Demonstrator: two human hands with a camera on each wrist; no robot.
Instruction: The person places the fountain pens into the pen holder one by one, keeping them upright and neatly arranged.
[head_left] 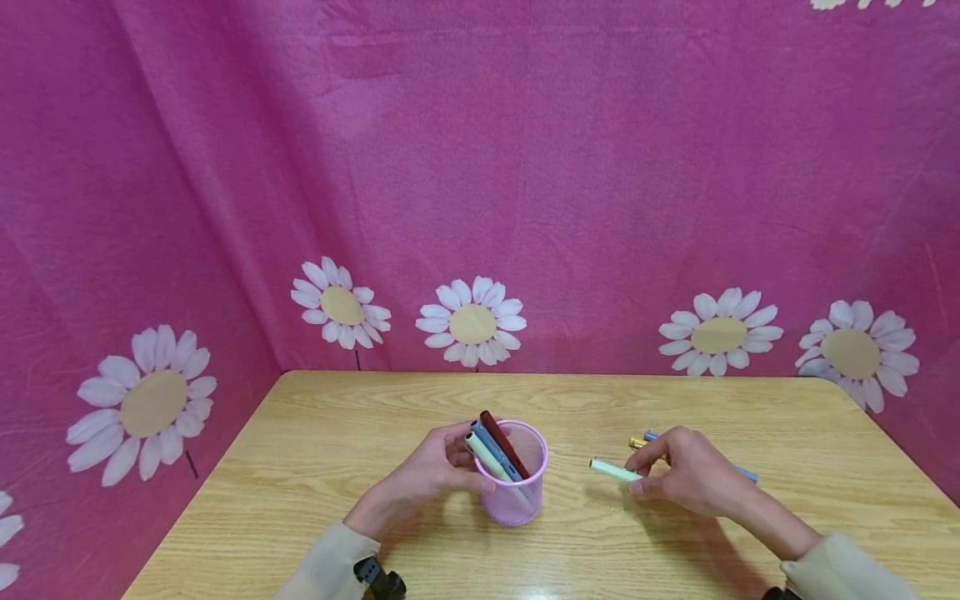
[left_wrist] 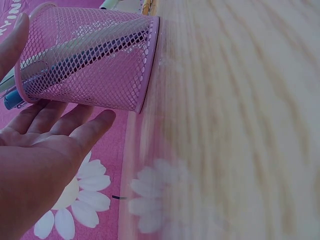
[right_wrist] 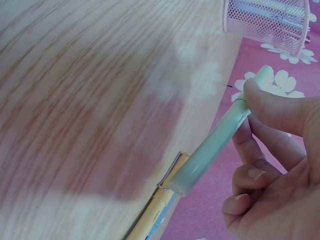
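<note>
Pink mesh cup (left_wrist: pixel 95 55) lying sideways in frame, base on wood-grain table (left_wrist: pixel 240 100). Left hand (left_wrist: pixel 45 155) around cup: thumb one side, fingers opposite. Through mesh: pale green pen (left_wrist: pixel 7 82), blue pen (left_wrist: pixel 12 100), ends past rim. Behind: magenta cloth (left_wrist: pixel 105 140), white daisy (left_wrist: pixel 85 207).

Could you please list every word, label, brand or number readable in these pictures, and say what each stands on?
"YIN": on the pink cloth, upper left of the left wrist view; neighbouring letters are cut off or unclear.
No lettering can be made out on the pens or the mesh cup.
</note>
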